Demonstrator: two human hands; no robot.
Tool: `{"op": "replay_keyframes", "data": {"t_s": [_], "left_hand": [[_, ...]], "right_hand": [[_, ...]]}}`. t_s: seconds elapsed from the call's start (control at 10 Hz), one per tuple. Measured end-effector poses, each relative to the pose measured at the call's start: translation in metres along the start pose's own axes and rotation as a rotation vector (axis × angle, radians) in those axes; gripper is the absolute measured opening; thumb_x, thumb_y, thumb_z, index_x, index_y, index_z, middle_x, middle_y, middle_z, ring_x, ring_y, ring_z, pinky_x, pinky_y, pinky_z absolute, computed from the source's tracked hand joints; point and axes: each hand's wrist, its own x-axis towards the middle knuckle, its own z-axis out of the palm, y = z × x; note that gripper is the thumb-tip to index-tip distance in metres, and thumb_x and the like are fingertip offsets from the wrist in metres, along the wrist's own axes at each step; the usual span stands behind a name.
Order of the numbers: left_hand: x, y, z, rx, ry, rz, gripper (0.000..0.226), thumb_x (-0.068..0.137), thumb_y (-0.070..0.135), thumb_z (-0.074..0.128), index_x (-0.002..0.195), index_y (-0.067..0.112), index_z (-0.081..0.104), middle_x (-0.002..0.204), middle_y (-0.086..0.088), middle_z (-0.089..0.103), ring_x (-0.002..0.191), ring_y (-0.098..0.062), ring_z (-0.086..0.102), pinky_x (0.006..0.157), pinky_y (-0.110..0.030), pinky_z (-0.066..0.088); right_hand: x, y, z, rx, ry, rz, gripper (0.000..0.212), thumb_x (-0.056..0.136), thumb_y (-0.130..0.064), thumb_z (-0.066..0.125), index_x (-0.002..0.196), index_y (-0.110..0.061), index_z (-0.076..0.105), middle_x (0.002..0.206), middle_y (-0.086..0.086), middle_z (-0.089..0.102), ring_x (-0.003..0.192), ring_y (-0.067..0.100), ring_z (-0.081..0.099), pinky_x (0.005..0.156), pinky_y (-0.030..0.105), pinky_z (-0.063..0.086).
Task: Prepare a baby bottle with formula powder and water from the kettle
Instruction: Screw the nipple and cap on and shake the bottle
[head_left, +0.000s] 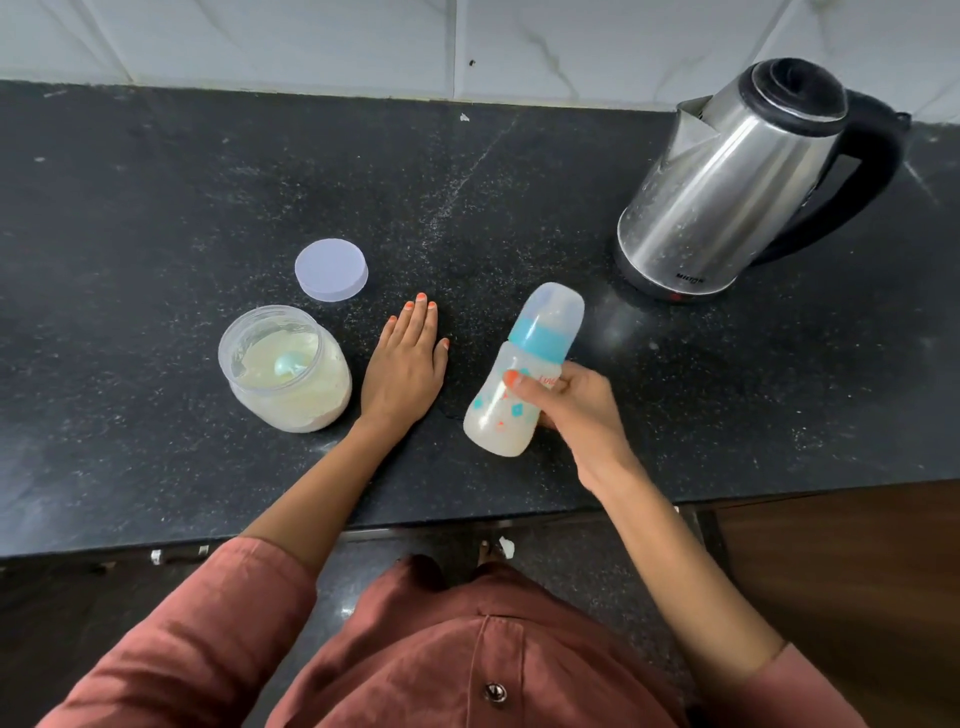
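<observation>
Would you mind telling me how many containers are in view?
3: the open formula jar at left, the baby bottle in the right hand, the kettle at far right. None appears hidden.

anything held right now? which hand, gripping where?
Right hand grips the baby bottle around its mid-body, below the blue collar. Left hand rests flat on the counter, holding nothing.

Single head cam, wide-angle, looks fwd & steeply down onto countertop (519, 182), close.

Black speckled countertop (519, 182); white marble-tiled wall (311, 41); dark floor (597, 571).
</observation>
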Motion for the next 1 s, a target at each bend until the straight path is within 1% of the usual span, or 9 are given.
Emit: {"op": "replay_keyframes", "data": {"t_s": [0.2,0.3,0.4,0.5,0.6,0.7,0.8,0.9,1.0], "left_hand": [[-0.001,0.0,0.001,-0.001,0.009,0.006,0.051,0.1,0.028,0.025,0.145,0.005,0.016,0.155,-0.01,0.012,0.144,-0.021,0.009,0.116,-0.032,0.004],[0.0,0.0,0.001,0.002,0.008,0.006,0.051,0.1,0.028,0.025,0.145,0.006,0.015,0.155,-0.009,0.012,0.144,-0.02,0.009,0.116,-0.031,0.004],[0.0,0.0,0.001,0.0,0.009,0.005,0.051,0.1,0.028,0.025,0.145,0.006,0.015,0.155,-0.009,0.011,0.144,-0.02,0.009,0.116,-0.031,0.004],[0.0,-0.001,0.001,0.002,0.012,0.009,0.051,0.1,0.028,0.025,0.145,0.006,0.015,0.155,-0.01,0.012,0.144,-0.021,0.009,0.116,-0.032,0.004],[-0.001,0.0,0.001,-0.002,0.015,0.01,0.051,0.1,0.028,0.026,0.145,0.005,0.017,0.155,-0.01,0.013,0.144,-0.021,0.01,0.116,-0.032,0.005],[0.0,-0.001,0.001,-0.01,0.014,0.012,0.051,0.1,0.027,0.027,0.145,0.005,0.017,0.155,-0.01,0.013,0.144,-0.022,0.011,0.116,-0.033,0.005],[0.0,0.0,0.001,-0.002,0.012,0.01,0.051,0.1,0.028,0.026,0.145,0.005,0.016,0.155,-0.01,0.013,0.144,-0.021,0.01,0.116,-0.032,0.005],[0.0,-0.001,0.003,-0.004,0.017,0.007,0.051,0.1,0.028,0.027,0.145,0.005,0.017,0.155,-0.01,0.014,0.144,-0.021,0.011,0.116,-0.032,0.005],[0.0,-0.001,0.002,-0.008,0.016,0.006,0.051,0.1,0.028,0.027,0.145,0.005,0.017,0.155,-0.01,0.013,0.144,-0.021,0.01,0.116,-0.032,0.005]], "right_hand": [[0.011,-0.012,-0.006,0.463,0.215,0.014,0.008,0.086,-0.018,0.06,0.09,-0.025,0.059,0.096,-0.005,0.066,0.091,0.009,0.064,0.078,0.025,0.056],[-0.001,-0.002,0.002,0.152,0.015,0.072,0.011,0.081,-0.014,0.065,0.09,-0.021,0.063,0.093,-0.003,0.069,0.086,0.008,0.066,0.073,0.023,0.057],[-0.004,0.0,0.0,0.095,-0.013,0.073,0.012,0.079,-0.012,0.067,0.088,-0.019,0.065,0.09,-0.001,0.07,0.084,0.009,0.067,0.078,0.029,0.057],[0.007,-0.011,-0.005,0.464,0.191,0.05,0.006,0.085,-0.016,0.061,0.088,-0.021,0.061,0.091,-0.004,0.068,0.084,0.008,0.066,0.074,0.026,0.056],[0.008,-0.007,-0.001,0.469,0.208,0.043,0.006,0.086,-0.019,0.06,0.09,-0.023,0.06,0.093,-0.004,0.067,0.087,0.008,0.065,0.075,0.025,0.057],[-0.005,0.004,0.004,0.101,0.011,0.081,0.013,0.08,-0.015,0.066,0.091,-0.021,0.064,0.094,-0.002,0.069,0.091,0.01,0.066,0.072,0.022,0.057],[-0.002,-0.002,-0.002,0.164,0.065,0.035,0.01,0.08,-0.013,0.066,0.088,-0.02,0.064,0.09,-0.004,0.069,0.086,0.009,0.066,0.073,0.023,0.057],[0.009,-0.014,-0.009,0.539,0.239,0.027,0.006,0.086,-0.018,0.06,0.091,-0.022,0.06,0.092,-0.004,0.067,0.086,0.009,0.065,0.076,0.026,0.056],[0.006,-0.011,-0.004,0.391,0.157,0.026,0.01,0.085,-0.016,0.061,0.093,-0.022,0.06,0.097,-0.003,0.068,0.089,0.008,0.065,0.075,0.025,0.057]]}}
